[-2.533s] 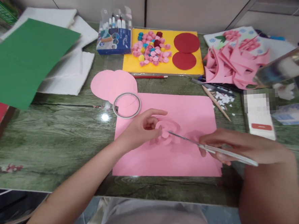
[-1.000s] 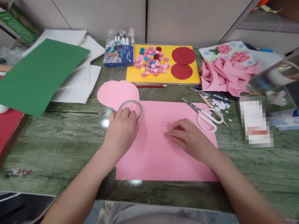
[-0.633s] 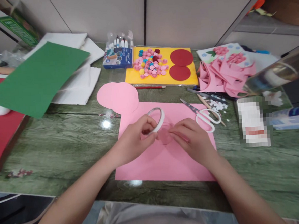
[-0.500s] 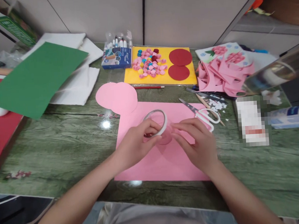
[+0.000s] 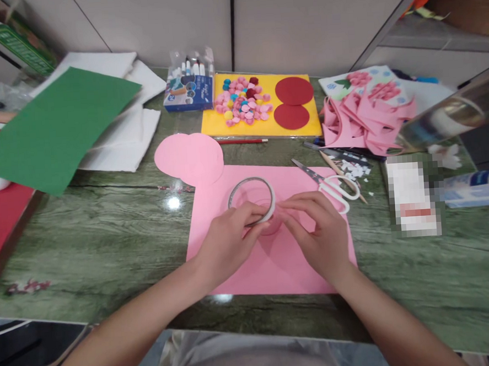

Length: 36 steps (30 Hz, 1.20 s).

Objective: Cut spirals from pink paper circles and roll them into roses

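Centre of frame: tape roll [image 5: 272, 198] raised on a tilt over the pink sheet [image 5: 242, 277]. Left hand [image 5: 229, 236] grasps its lower right rim, fingers through the ring, thumb outside. Right hand [image 5: 320, 231] has thumb and fingertips drawn close at the ring's right side; cannot tell if a strip of tape is pinched there. Hold probably leaves the outer band bare for those fingertips. Faint pink curl below, too vague to name.

Roll is round, no long axis; its opening faces up toward the camera, white band showing on the right.

Scissors [image 5: 320, 181] lie across the sheet's upper right corner, blades to upper left, 2 handle loops to lower right; presumably parked there within reach.
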Motion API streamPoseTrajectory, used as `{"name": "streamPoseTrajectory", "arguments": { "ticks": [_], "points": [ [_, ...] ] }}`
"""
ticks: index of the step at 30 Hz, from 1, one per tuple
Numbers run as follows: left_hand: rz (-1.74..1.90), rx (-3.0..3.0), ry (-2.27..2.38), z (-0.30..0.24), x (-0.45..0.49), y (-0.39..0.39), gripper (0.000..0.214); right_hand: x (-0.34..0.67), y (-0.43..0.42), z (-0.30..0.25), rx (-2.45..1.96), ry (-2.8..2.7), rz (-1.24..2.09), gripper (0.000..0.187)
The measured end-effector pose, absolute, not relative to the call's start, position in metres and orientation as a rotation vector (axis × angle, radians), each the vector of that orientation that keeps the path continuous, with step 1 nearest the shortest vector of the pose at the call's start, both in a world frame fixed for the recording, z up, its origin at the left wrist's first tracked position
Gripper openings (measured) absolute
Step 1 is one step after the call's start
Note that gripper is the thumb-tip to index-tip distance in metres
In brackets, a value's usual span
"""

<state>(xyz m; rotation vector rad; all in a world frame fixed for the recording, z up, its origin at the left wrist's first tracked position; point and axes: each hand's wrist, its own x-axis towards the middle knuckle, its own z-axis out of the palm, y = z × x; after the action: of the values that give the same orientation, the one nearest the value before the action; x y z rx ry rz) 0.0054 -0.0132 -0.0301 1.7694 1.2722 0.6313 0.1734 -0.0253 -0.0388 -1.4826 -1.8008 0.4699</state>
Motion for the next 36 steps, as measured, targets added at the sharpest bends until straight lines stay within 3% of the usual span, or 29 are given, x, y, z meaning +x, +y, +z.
{"name": "streamPoseTrajectory", "arguments": {
  "ticks": [12,19,26,30,36],
  "points": [
    [0.631,1.936,1.286,-0.0357,0.0023,-0.0132,0.017,0.1752,-0.0204,-0.0402,-1.353,-1.664,0.789,0.004],
    [0.640,1.950,1.322,-0.0359,0.0016,-0.0124,0.019,0.1741,-0.0241,-0.0378,-1.439,-1.734,0.629,0.023],
    [0.687,1.922,1.286,-0.0347,0.0017,-0.0116,0.017,0.1757,-0.0213,-0.0389,-1.380,-1.625,0.706,0.009],
    [0.671,1.898,1.300,-0.0329,0.0014,-0.0108,0.018,0.1748,-0.0231,-0.0405,-1.434,-1.597,0.496,0.008],
    [0.674,2.011,1.314,-0.0356,0.0008,-0.0115,0.018,0.1756,-0.0238,-0.0469,-1.333,-1.943,0.015,0.030]
  ]
}}
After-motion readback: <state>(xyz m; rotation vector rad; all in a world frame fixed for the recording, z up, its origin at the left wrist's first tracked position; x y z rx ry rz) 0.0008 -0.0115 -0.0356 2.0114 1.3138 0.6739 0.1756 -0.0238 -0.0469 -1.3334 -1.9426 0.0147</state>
